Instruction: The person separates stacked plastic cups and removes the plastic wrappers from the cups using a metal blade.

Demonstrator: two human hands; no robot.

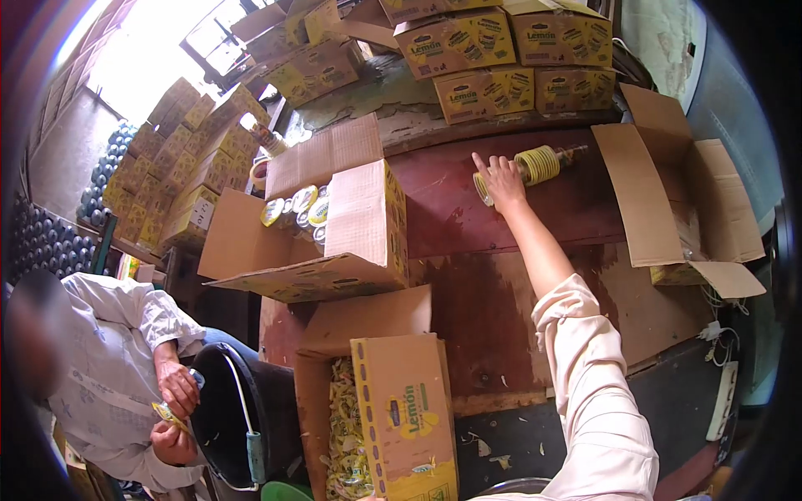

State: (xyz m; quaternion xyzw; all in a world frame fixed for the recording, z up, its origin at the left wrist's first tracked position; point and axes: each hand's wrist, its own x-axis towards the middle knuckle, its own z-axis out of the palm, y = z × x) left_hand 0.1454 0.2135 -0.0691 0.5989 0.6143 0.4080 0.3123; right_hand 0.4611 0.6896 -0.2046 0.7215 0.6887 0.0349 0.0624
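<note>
My right hand (pixel 503 184) reaches far over the dark red tabletop, palm down. Its fingers are stretched out, with one digit sticking out to the left. Beneath it lies a stack of yellow-rimmed round pieces (pixel 539 165) on its side. The right end of this stack looks clear, and a round rim shows left of the hand. My palm hides part of the stack, so how firmly the hand touches it cannot be seen. My left hand is out of view.
An open carton (pixel 368 204) holds small round lidded packs. Nearer stands a lemon-printed carton (pixel 409 417) full of yellow-green pieces. An open carton (pixel 647 192) stands right. Printed cartons (pixel 455 42) line the back. At left, a co-worker's hands (pixel 175 392) hold small items beside a black bucket (pixel 242 409).
</note>
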